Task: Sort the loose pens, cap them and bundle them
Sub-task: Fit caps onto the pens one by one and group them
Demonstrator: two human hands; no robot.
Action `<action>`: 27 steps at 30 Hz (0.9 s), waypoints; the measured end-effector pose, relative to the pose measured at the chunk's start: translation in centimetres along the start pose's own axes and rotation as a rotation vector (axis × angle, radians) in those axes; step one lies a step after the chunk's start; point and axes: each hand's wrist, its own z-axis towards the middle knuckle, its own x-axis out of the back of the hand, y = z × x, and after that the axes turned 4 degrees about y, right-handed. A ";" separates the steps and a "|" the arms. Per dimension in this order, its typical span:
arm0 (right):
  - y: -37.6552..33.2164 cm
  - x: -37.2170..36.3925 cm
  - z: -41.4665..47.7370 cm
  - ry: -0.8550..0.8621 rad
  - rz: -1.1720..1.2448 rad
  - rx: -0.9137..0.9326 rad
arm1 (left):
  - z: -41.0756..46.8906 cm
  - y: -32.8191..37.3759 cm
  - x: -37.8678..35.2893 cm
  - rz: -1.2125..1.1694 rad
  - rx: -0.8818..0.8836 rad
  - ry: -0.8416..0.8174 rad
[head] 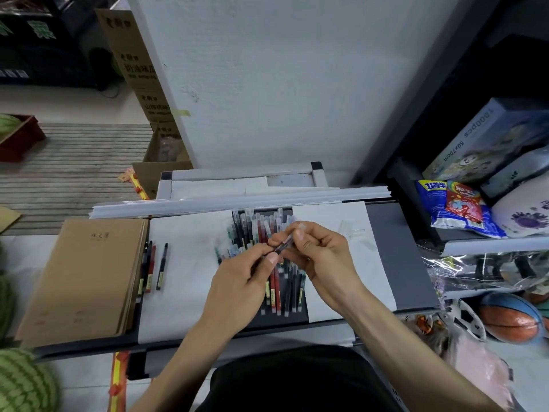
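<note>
Left hand [240, 281] pinches the pen [282, 247] at its near end, my right hand [323, 260] its far end, over the pile [252, 227]. I should align both grips and press straight to cap it.

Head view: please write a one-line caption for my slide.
The left hand and right hand hold one pen over the pen pile; other pens lie beside a notebook.

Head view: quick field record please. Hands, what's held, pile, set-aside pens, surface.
left hand: pinches the held pen's lower end
right hand: pinches the same pen's upper end
held pen: dark, tilted, above the pile; cap state unclear
pen pile: mixed red, dark and green, on the grey table between white sheets
set-aside pens: a few, side by side, beside the brown notebooks
bundle: none visible
</note>
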 end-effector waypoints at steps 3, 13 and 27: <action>1.2 -0.3 -0.1 0.044 -0.020 0.058 | 0.2 0.3 -0.8 0.001 -0.007 -0.001; 3.4 1.5 2.1 0.004 -0.129 -0.076 | 1.0 -1.4 -2.4 -0.278 0.192 -0.059; 4.1 17.1 6.8 0.439 -1.794 0.007 | 4.9 -12.7 0.8 0.369 0.514 0.208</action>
